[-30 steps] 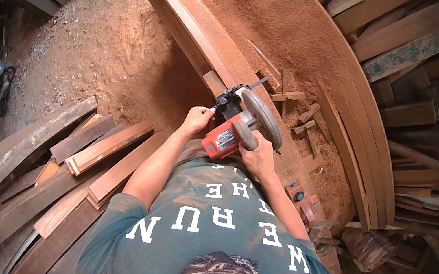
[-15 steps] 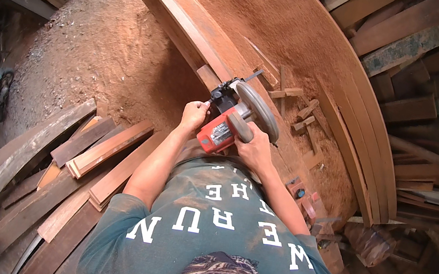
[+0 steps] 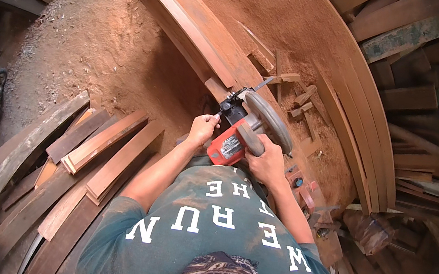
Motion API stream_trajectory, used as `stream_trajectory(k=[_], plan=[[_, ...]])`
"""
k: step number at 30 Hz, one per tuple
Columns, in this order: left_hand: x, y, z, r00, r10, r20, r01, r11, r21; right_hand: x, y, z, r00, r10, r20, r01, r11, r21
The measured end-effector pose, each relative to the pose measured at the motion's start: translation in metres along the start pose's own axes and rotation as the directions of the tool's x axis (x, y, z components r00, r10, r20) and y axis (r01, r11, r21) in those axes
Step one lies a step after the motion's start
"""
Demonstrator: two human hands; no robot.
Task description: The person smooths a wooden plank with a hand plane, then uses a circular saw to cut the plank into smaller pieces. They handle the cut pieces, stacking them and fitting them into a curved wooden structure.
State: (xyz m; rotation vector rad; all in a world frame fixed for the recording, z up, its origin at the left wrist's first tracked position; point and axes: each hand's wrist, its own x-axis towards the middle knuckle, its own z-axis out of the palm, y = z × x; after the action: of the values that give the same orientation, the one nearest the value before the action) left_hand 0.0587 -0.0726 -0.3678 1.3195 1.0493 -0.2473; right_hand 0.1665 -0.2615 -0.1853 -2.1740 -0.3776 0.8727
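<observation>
A red and black circular saw [image 3: 228,145] with a grey blade guard [image 3: 270,118] rests at the near end of a long wooden board [image 3: 191,32]. My right hand [image 3: 270,162] is wrapped around the saw's rear handle. With thumb and fingers pinched together, my left hand [image 3: 204,129] is at the saw's black front part; exactly which piece it grips is hidden. The board lies on a wider, dust-covered timber [image 3: 218,30] that runs away to the upper left. The blade itself is out of sight under the guard.
Stacked planks [image 3: 104,140] lie close on my left. Wood offcuts [image 3: 303,102] and reddish sawdust [image 3: 266,4] spread beyond the saw. Long curved boards [image 3: 357,138] stand to the right, with piled timber [image 3: 414,101] behind. A red tool [image 3: 312,195] lies near my right forearm.
The saw and both hands appear slightly farther right and lower; the surroundings have shifted too, as the view moved. Both hands keep the same grip.
</observation>
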Motion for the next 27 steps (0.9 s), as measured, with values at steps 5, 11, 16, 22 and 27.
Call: stream_trajectory(k=[5, 11, 16, 22, 27], plan=[[0.002, -0.006, 0.004, 1.0, 0.028, -0.011, -0.028, 0.999, -0.031, -0.002, 0.003, -0.002, 1.0, -0.03, 0.004, 0.03, 1.0, -0.001], [0.0, 0.019, -0.012, 0.997, 0.029, -0.065, -0.026, 0.999, 0.046, 0.005, -0.003, 0.008, 0.996, -0.09, -0.012, 0.091, 0.995, 0.041], [-0.001, 0.038, -0.022, 0.974, 0.209, -0.081, -0.162, 0.907, 0.389, 0.002, -0.004, 0.01, 0.995, -0.1, -0.031, 0.101, 0.994, 0.033], [-0.012, 0.055, -0.022, 0.927, 0.373, -0.025, -0.287, 0.754, 0.591, -0.003, 0.002, 0.009, 0.992, -0.121, -0.033, 0.122, 0.992, 0.029], [0.006, 0.03, -0.026, 0.985, 0.171, -0.032, -0.144, 0.904, 0.402, 0.001, -0.001, 0.01, 0.989, -0.139, -0.051, 0.141, 0.989, 0.036]])
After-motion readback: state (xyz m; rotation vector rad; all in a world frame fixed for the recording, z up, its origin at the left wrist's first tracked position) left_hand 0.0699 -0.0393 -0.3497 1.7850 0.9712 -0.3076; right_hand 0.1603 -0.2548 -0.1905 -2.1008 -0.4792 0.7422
